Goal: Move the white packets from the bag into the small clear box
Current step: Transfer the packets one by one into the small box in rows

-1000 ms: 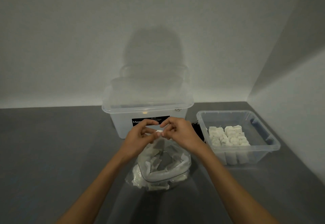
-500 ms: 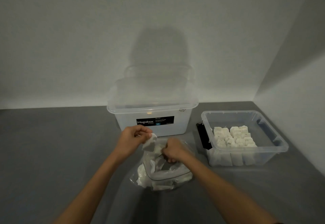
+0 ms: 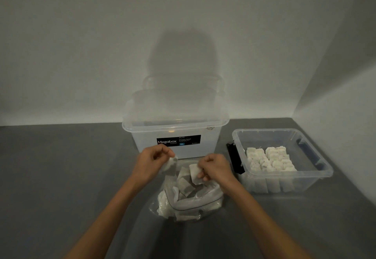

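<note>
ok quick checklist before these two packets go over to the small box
1. Grip of the left hand on its white packet: ok, pinched.
2. Grip of the right hand on the second packet: ok.
3. Second packet lifted clear of the bag: cannot tell; it overlaps the mouth.
4. The small clear box open on top: ok, no lid on it.
5. Free room beside the packed rows: ok.
</note>
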Demonstrator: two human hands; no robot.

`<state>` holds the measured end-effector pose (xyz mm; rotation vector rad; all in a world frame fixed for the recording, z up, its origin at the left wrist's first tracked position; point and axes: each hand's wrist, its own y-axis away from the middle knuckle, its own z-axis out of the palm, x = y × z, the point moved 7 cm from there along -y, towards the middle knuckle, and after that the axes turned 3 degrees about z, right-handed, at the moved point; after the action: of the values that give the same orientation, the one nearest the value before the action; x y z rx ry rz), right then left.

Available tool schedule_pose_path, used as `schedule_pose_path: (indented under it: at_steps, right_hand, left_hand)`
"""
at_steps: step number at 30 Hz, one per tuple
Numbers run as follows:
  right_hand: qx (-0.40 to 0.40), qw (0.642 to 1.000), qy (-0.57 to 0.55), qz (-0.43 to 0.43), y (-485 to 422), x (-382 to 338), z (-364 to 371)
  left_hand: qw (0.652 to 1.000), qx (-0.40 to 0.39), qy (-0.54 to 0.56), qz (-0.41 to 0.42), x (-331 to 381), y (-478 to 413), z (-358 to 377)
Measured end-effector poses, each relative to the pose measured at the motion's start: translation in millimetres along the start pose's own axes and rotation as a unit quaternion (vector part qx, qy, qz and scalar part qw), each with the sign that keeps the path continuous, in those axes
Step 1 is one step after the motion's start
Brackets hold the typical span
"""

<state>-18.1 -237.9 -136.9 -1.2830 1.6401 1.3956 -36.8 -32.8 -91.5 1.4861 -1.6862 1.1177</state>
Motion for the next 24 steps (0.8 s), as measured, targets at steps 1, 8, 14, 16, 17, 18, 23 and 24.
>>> schedule_pose_path:
  at_steps: [1, 8, 14, 16, 17, 18, 23, 24]
  right_hand:
    - [0.006, 1.000, -0.031, -0.005, 3.5, -4.0, -5.9]
    - [-0.013, 0.949, -0.313, 0.020, 21.9, -20.9, -13.5]
    - [-0.083, 0.817, -0.557, 0.127, 28.5, -19.3, 7.9]
    - [-0.093, 0.796, -0.581, 0.146, 31.5, -19.4, 12.2]
    - [-0.092, 0.799, -0.575, 0.149, 33.5, -19.0, 13.7]
    - [-0.091, 0.812, -0.557, 0.149, 35.1, -18.1, 14.6]
    - [-0.027, 0.978, -0.204, 0.024, 33.6, -28.0, -5.5]
    - [0.022, 0.995, -0.089, -0.040, 33.0, -37.7, -16.1]
  left_hand:
    - [1.000, -0.004, 0.000, 0.000, 1.2, -0.5, 1.5]
    - [0.998, -0.060, 0.008, -0.035, 10.2, 1.6, 26.7]
    - [0.991, -0.107, 0.072, -0.029, 28.0, 6.7, 41.4]
    - [0.991, -0.066, 0.118, -0.020, 34.1, 5.1, 37.4]
    - [0.990, -0.043, 0.133, -0.019, 35.4, 3.9, 33.9]
    - [0.989, -0.024, 0.141, -0.018, 36.4, 2.6, 30.5]
    - [0.997, 0.014, 0.079, -0.004, 41.2, -5.9, 16.2]
    - [0.999, 0.014, 0.040, 0.007, 43.0, -7.8, 12.8]
